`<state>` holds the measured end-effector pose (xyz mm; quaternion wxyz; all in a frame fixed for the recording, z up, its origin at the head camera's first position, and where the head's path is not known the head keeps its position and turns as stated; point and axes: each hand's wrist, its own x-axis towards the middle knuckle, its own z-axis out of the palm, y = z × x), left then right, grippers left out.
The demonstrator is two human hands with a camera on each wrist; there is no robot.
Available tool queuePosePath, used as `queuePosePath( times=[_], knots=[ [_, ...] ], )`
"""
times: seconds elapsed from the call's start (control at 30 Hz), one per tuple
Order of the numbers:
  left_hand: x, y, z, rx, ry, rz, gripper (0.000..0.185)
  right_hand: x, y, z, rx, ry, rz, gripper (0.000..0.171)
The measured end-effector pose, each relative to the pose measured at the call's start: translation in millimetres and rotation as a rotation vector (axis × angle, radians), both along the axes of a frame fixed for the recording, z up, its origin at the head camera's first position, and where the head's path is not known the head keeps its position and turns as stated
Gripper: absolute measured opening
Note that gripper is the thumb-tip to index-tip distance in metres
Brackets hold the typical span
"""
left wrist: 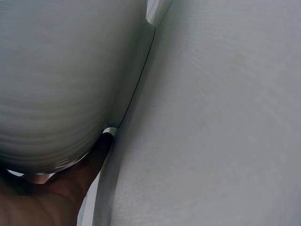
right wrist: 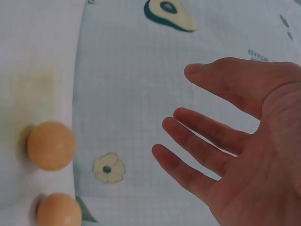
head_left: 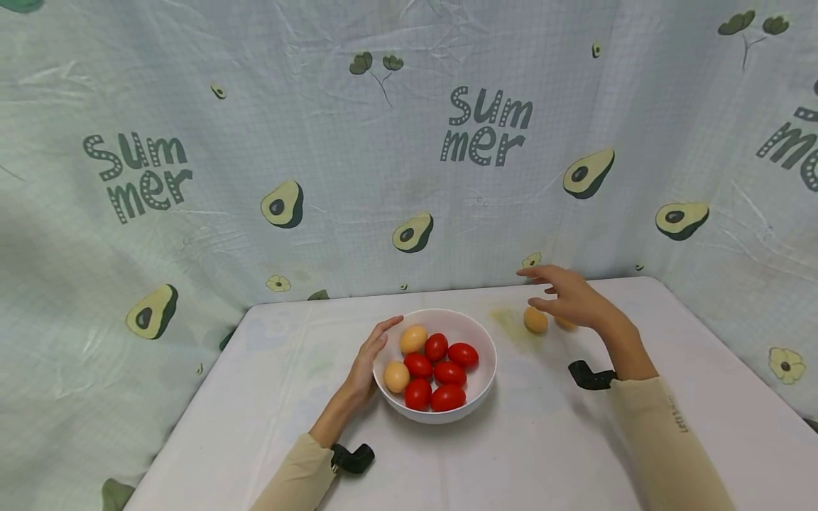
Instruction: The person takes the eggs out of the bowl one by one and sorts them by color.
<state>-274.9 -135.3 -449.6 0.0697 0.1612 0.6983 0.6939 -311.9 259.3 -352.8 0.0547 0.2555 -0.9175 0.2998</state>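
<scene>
A white bowl stands mid-table and holds several red tomatoes and two orange-yellow ones. My left hand rests on the bowl's left side, fingers lying along the wall. The left wrist view shows only the bowl's wall and part of that hand. My right hand hovers empty, fingers spread, just above two orange tomatoes on the table to the bowl's right: one in plain sight, the other half hidden under the palm. The right wrist view shows the spread hand apart from both tomatoes.
The white table has a faint yellowish stain beside the loose tomatoes. An avocado-print cloth hangs close behind and along both sides. Black camera mounts sit at my wrists.
</scene>
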Motion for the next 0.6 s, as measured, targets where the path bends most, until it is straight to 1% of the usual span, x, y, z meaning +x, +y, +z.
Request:
queuePosePath(
  times=[0.13,0.3,0.47,0.6],
  knots=[
    [-0.1,0,0.1,0.01,0.003,-0.001,0.052,4.2,-14,5.1,-0.027,-0.002,0.015,0.052],
    [0.1,1,-0.1,0.019,-0.007,-0.004,0.053,7.5,-30,7.5,-0.052,0.0,0.04,0.051],
    [0.4,1,-0.3,0.011,-0.002,-0.009,0.053,13.8,-51,9.2,-0.057,0.044,0.1,0.048],
    [0.0,1,-0.8,0.019,0.005,-0.013,0.053,18.8,-69,8.9,-0.068,0.053,0.161,0.047]
  ],
)
